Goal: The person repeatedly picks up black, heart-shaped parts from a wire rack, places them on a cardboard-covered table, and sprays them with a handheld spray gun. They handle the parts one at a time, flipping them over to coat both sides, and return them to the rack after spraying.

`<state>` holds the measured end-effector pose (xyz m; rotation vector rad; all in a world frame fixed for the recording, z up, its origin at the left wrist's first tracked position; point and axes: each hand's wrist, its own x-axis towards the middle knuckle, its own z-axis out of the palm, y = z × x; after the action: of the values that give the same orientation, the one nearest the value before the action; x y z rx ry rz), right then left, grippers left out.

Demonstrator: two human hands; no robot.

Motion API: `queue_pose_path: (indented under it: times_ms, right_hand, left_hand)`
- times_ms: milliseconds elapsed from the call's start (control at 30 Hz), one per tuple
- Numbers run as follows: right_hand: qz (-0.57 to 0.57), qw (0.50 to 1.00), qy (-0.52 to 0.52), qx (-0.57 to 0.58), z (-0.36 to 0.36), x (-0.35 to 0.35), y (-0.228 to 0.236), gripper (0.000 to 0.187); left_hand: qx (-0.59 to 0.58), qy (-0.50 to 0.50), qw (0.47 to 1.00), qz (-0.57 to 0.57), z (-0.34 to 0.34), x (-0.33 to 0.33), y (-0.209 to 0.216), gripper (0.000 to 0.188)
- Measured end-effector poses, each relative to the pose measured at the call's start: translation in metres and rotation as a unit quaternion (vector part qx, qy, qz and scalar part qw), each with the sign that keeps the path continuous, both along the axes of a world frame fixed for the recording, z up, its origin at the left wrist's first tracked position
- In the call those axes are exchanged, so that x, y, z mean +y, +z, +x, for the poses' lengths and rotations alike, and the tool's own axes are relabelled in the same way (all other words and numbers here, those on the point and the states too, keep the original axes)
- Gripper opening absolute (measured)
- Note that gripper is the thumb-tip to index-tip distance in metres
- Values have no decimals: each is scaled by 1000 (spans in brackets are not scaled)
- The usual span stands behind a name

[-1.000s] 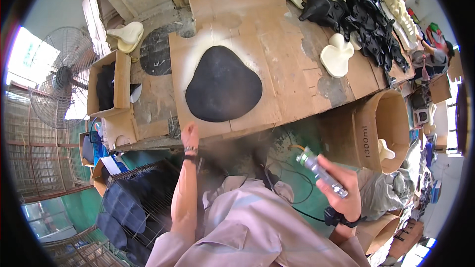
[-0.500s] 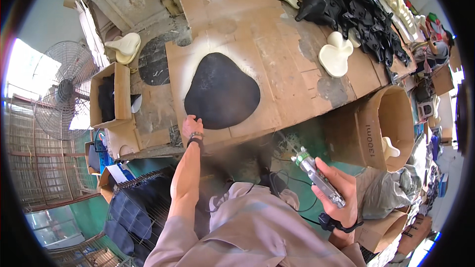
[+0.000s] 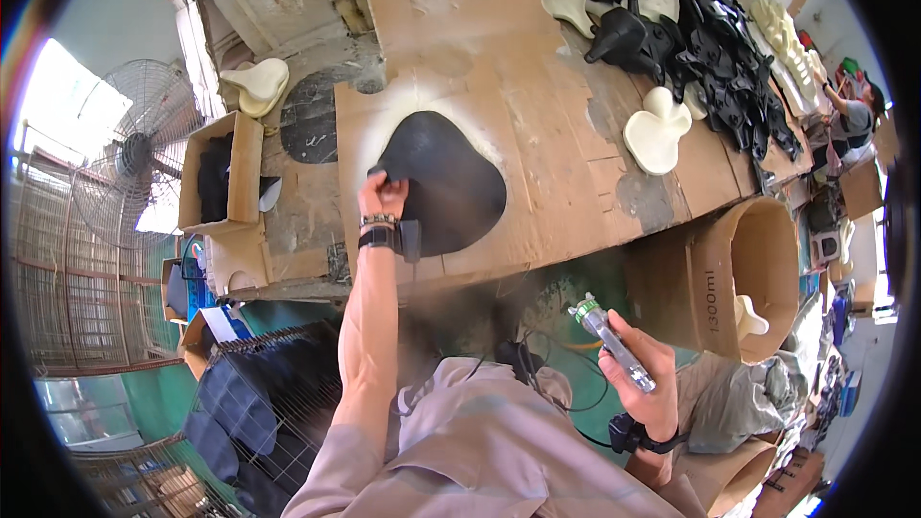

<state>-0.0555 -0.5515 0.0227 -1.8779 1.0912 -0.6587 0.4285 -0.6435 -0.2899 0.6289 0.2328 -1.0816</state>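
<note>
A black rounded-triangular sheet [image 3: 456,182], shaped like a saddle cover, lies on the cardboard-covered table before me, with pale residue around its far edge. At its left side, my left hand [image 3: 384,200] is closed on the edge and raises it, so that side bends up off the cardboard. Part of the sheet's near-left edge hangs beside my wrist. My right hand [image 3: 650,364] is wrapped around a metal spray gun [image 3: 614,341] with a green ring near its front. The gun is held in front of the table, apart from the sheet, its nozzle towards the table.
Cream saddle-shaped pieces [image 3: 657,131] and a heap of black saddle parts [image 3: 710,67] lie at the right. An open carton [image 3: 705,293] stands below them. At left are a small box [image 3: 251,173], a fan [image 3: 139,155] and a wire rack [image 3: 273,403]. Another person [image 3: 852,115] sits far right.
My left hand has moved from the sheet's near-left edge up along its left side and lifted that edge. The spray gun stays in my right hand, its front slightly lower.
</note>
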Motion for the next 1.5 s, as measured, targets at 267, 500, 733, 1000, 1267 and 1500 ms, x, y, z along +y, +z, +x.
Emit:
queue_pose_path:
  times_ms: [267, 500, 733, 1000, 1267, 1500]
  right_hand:
    - [-5, 999, 54, 3, -6, -21, -4, 60]
    - [0, 986, 168, 21, 15, -29, -1, 53]
    - [38, 926, 375, 28, 16, -26, 11, 53]
    - [-17, 827, 546, 136, 67, 27, 29, 50]
    - [-43, 715, 692, 88, 124, 133, 37, 42]
    - [3, 661, 741, 119, 157, 219, 35, 41]
  left_hand:
    - [-50, 147, 963, -221, -6, 32, 217, 32]
    - [-181, 281, 915, -228, -53, 225, 248, 26]
    - [-13, 414, 898, -149, -230, 377, 224, 42]
    - [-57, 660, 737, -136, -365, 515, 253, 46]
    - [-103, 851, 515, 2, -454, 689, 281, 51]
    - [-170, 922, 347, 29, -497, 925, 259, 44]
